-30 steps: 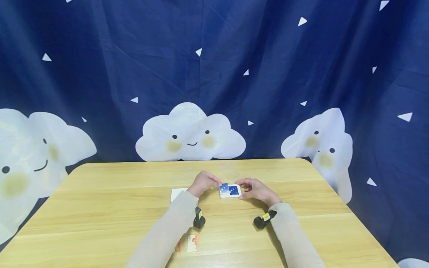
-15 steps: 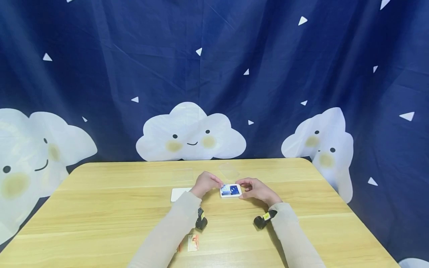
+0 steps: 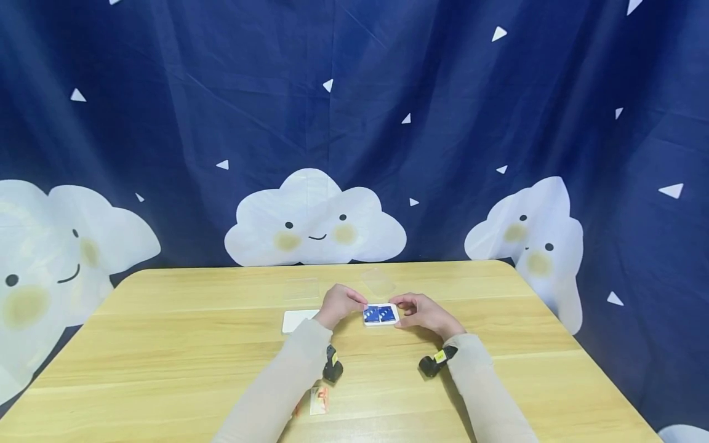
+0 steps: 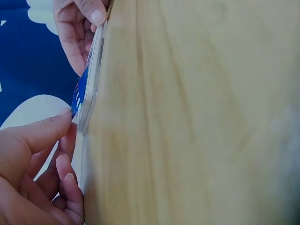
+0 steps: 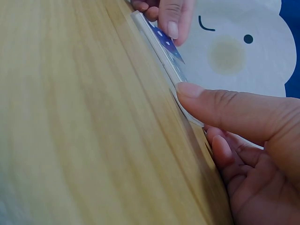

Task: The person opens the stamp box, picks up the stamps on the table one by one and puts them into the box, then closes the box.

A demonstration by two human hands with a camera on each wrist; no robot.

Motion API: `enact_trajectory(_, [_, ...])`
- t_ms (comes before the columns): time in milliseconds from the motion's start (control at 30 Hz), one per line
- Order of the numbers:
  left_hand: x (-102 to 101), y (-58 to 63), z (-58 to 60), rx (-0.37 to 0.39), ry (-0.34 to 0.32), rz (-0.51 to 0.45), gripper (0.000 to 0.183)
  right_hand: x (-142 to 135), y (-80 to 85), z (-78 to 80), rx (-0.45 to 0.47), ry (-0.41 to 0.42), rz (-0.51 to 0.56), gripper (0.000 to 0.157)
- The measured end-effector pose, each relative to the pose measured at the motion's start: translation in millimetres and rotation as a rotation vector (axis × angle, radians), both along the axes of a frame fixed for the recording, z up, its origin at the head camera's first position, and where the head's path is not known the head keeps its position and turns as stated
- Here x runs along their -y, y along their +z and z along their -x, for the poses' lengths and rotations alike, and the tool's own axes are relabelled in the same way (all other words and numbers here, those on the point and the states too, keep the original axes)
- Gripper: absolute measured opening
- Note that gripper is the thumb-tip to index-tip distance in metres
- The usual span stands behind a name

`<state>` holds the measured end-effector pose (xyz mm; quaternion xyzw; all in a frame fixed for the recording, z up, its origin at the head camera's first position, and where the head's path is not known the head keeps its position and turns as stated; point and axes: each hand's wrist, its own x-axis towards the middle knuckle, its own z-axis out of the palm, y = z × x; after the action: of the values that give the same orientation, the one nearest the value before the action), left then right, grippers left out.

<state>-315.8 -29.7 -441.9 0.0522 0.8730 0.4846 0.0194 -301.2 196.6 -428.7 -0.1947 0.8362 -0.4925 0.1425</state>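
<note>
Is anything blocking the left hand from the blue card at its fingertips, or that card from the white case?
Nothing visible: the left hand holds the blue card over the white case, with nothing seen between them.

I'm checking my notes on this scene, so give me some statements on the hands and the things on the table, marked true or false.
1. The left hand pinches a blue card. True.
2. The right hand lies flat, away from the white board. False: it grips the board's edge.
3. Two clear sheets lie toward the table's far side. True.
4. The orange-and-white card lies beyond both hands. False: it lies nearer the person, beside the left sleeve.
</note>
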Motion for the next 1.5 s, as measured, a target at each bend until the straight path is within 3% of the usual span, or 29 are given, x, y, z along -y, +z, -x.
enact_trajectory(467, [-2.1,-6.8,0.8,-0.045,0.022,0.009,0.005,-0.5,0.2,0.4,0.000,0.002,-0.005,0.052])
enact_trajectory(867, [-3.9,-5.4,-1.6,-0.031,0.052,0.015,0.004,-0.5,0.0,0.9,0.001,0.006,-0.011,0.053])
enact_trajectory(1500, [-4.5,-2.8,-5.3,-0.060,0.044,-0.001,0.004,-0.2,-1.8,2.3,-0.010,0.006,-0.022,0.052])
